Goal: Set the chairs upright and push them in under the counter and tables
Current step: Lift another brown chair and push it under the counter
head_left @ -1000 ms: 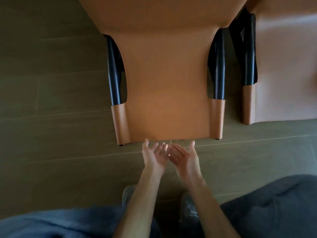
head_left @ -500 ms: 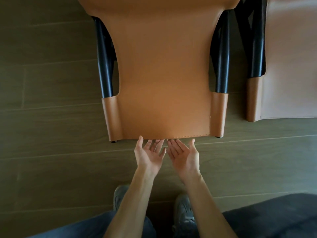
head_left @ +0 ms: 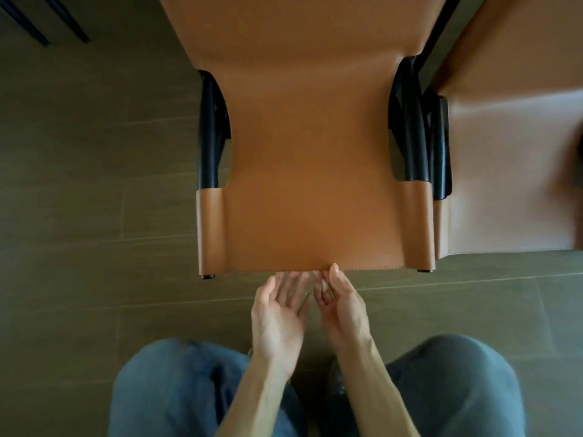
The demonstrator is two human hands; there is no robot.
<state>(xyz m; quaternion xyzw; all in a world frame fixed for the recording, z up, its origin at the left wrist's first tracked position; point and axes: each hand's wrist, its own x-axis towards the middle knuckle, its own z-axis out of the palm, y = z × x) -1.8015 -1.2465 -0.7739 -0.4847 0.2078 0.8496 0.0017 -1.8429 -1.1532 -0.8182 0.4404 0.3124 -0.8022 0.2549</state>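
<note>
A tan leather chair [head_left: 309, 171] with black tube legs lies tipped over on the floor, its back flat and its top edge toward me. My left hand [head_left: 277, 313] and my right hand [head_left: 340, 307] are side by side, palms up, fingers straight. Their fingertips reach the chair back's near edge at the middle. Neither hand holds anything. A second tan chair [head_left: 511, 171] lies the same way just to the right, touching or nearly touching the first.
Dark wood-look floor tiles [head_left: 94, 247] surround the chairs. Thin black legs of other furniture [head_left: 44, 20] show at the top left. My knees in blue jeans [head_left: 176, 392] and my shoes are at the bottom.
I have crouched lower and the chair looms larger. Both hands moved forward together, and their fingertips now reach the chair back's near edge.
</note>
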